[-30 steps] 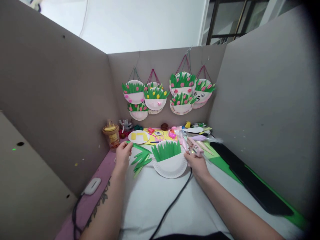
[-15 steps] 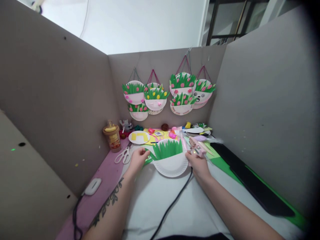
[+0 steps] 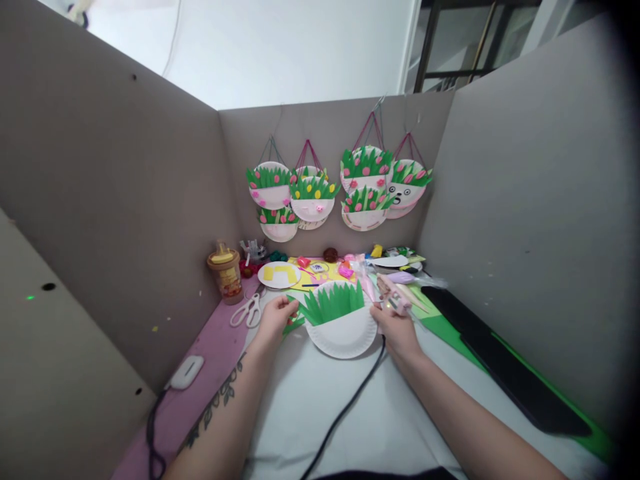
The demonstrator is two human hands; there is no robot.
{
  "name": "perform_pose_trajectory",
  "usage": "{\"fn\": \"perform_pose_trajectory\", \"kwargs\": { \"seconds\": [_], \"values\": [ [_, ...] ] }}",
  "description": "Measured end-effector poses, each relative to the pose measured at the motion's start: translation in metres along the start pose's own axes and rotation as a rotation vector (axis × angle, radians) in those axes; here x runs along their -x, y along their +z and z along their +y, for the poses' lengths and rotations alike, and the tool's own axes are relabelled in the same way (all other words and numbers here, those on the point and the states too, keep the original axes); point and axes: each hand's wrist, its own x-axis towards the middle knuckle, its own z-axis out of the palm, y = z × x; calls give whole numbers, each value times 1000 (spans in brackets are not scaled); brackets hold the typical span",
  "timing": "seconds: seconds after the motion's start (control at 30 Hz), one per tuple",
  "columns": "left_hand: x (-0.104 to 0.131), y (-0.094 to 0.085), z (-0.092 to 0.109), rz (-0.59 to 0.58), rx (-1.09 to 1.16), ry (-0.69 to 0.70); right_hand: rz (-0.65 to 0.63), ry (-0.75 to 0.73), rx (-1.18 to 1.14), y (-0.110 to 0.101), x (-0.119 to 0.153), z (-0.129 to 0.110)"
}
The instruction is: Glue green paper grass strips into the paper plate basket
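Note:
A white paper plate pocket (image 3: 343,337) with green paper grass (image 3: 333,303) rising from behind its front half is held above the table. My left hand (image 3: 278,317) is closed, its thumb and fingertips pinching green paper at the grass's left end. At the plate's right edge, my right hand (image 3: 397,327) grips the rim with the thumb. The same hand is wrapped round a pink glue gun (image 3: 397,299), whose black cord (image 3: 345,417) runs down toward me. Its other fingers are partly hidden. A loose green paper piece (image 3: 294,325) shows below my left hand.
White scissors (image 3: 247,311) and a lidded drink cup (image 3: 225,273) stand at left, near a plate with yellow pieces (image 3: 279,275). Craft bits crowd the back. Finished plate baskets (image 3: 313,207) hang on the rear panel (image 3: 230,133). A black slab (image 3: 510,367) lies right; grey panels enclose the table.
The plate has dipped slightly and tilted, with its left side lower and the grass leaning more to the left. Both hands keep their grips in nearly the same place.

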Motion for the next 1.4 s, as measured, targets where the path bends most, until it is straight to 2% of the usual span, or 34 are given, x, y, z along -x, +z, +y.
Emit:
{"fn": "perform_pose_trajectory", "kwargs": {
  "seconds": [0.27,0.43,0.6,0.8,1.03,1.4],
  "values": [
    [4,2,-6,-159,-124,-10,13,-3,-18,1,3,-4],
    [1,-1,-4,-86,-61,-30,39,-28,10,0,-1,0],
    [-2,-3,1,9,27,18,25,-8,35,-2,-5,6],
    [1,1,-1,-28,-5,-9,42,-25,79,-4,-6,8],
    [-1,0,1,57,83,10,42,-11,41,-3,-6,5],
    [-2,3,-12,-37,0,-12,53,-6,-24,0,-1,-1]
  ]
}}
